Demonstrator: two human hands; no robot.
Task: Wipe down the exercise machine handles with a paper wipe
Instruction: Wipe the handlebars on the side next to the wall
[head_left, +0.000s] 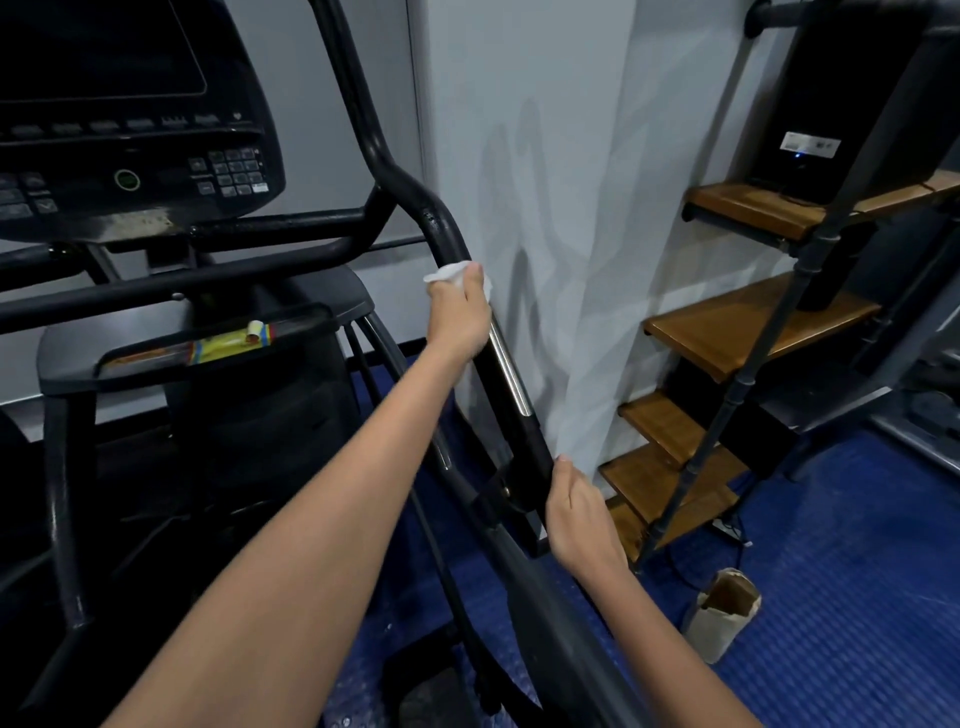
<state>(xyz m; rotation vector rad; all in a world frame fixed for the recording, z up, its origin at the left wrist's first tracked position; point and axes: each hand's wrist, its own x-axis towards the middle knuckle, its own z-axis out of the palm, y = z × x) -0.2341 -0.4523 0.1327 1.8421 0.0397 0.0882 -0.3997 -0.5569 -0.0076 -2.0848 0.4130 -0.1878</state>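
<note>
The left hand (460, 317) presses a crumpled paper wipe (449, 273) around the right handlebar (506, 374); the right hand (576, 512) grips lower, steadying. A loosening wad could slip free.

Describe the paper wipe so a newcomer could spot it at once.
Start at the black exercise machine's long curved handle by the pale wall. Midway along it, the left hand grips the bar. The crumpled white paper wipe bunches above its fingers, the only white thing on that black tubing.
</note>
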